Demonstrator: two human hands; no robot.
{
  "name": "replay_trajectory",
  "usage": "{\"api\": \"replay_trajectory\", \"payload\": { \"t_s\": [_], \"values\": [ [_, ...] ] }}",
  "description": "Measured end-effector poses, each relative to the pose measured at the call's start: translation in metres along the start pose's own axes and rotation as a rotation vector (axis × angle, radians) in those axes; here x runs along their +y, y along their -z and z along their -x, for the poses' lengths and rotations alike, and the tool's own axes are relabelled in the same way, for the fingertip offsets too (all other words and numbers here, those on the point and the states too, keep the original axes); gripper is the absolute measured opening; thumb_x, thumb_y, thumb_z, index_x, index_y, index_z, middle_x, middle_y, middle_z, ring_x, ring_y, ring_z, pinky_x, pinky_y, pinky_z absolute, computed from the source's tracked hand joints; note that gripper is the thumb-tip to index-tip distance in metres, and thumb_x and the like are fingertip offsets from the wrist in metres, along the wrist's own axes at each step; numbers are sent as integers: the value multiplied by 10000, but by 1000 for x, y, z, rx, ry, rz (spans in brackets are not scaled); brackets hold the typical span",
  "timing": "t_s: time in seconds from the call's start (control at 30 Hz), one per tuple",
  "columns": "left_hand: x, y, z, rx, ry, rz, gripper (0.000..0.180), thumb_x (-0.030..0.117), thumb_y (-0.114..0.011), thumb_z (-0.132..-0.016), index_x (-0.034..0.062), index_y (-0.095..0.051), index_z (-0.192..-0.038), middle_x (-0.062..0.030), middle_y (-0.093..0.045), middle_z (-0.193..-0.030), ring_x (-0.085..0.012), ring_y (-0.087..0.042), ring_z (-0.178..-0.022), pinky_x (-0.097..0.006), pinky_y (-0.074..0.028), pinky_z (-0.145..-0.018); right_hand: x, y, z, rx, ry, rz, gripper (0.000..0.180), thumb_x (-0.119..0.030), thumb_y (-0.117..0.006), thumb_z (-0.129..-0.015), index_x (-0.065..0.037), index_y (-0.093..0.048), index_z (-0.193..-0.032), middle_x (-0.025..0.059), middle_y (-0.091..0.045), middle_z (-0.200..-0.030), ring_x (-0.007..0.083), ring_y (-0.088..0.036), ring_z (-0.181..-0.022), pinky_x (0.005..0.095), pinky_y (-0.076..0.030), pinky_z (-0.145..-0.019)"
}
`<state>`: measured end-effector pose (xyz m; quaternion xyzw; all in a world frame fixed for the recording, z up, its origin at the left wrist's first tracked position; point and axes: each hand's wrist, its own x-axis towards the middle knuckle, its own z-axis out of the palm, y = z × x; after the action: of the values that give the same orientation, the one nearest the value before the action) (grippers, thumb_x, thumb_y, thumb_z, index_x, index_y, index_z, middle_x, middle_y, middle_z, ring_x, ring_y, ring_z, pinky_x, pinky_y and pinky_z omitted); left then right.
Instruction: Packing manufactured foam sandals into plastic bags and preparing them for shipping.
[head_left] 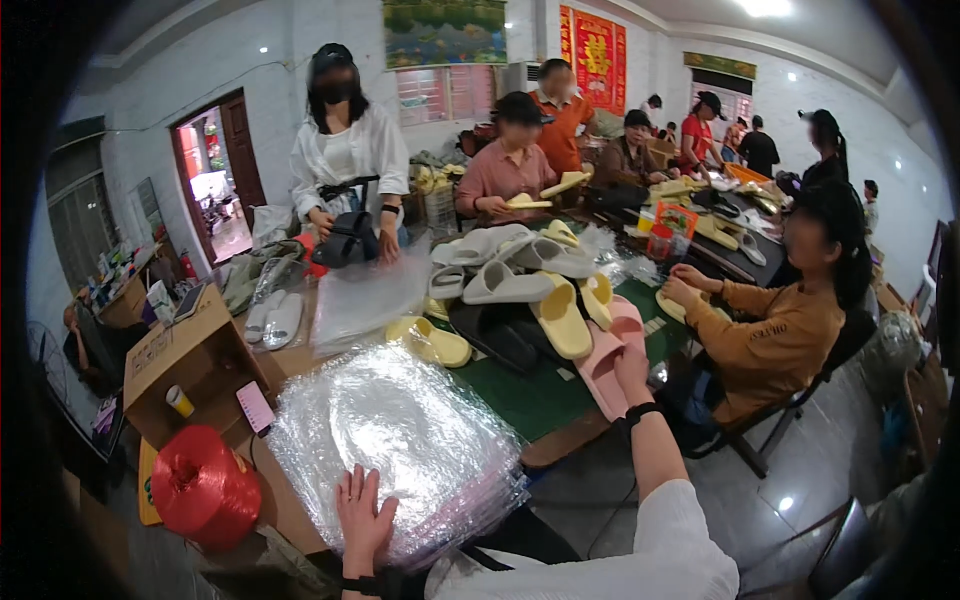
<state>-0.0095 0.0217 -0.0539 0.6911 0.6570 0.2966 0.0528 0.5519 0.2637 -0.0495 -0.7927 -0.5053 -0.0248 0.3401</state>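
a pink slipper (607, 372) at the near end of the slipper pile on the green table (525, 400) is being reached by the right hand (632, 368), whose grip cannot be told. the left hand (362, 515) is laid flat, fingers spread, on the stack of clear plastic bags (400, 440). a firm hold on the slipper seems needed before bagging.

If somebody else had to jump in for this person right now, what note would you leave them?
Left hand: open, flat on the near edge of the stack of clear plastic bags.
Right hand: stretched out, on a pink slipper at the end of the slipper pile; grip unclear.
Done: no slipper is in a bag on this stack yet.
Left: the pink slipper still lies on the table, and yellow, grey and pink ones lie loose beyond.
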Motion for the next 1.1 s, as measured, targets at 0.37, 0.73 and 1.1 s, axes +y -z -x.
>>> {"api": "replay_trajectory", "payload": {
  "t_s": [0.37,0.73,1.1],
  "values": [
    [3,5,4,-45,44,4,630,386,-659,-883,87,-537,-1424,-192,-374,-1570,-406,-261,-1477,-525,-140,-1215,-13,28,147,137,64,-722,250,-57,-588,-908,-14,-607,-1154,175,-641,-854,343,-632,-790,406,-501,-736],
    [3,3,1,-67,46,-23,629,388,-622,-904,95,-507,-1449,-193,-364,-1574,-415,-260,-1473,-540,-141,-1212,-158,97,197,-403,363,-1146,228,-7,-554,-949,-13,-537,-1176,99,-596,-1154,177,-592,-1072,317,-492,-927],
    [-3,-2,4,1,-33,217,575,373,-654,-897,33,-563,-1351,-231,-523,-1407,-429,-443,-1328,-524,-306,-1138,-291,49,276,-687,701,-1047,262,-20,-602,-894,-2,-611,-1155,163,-663,-1097,282,-629,-991,353,-489,-869]
  ]
}}
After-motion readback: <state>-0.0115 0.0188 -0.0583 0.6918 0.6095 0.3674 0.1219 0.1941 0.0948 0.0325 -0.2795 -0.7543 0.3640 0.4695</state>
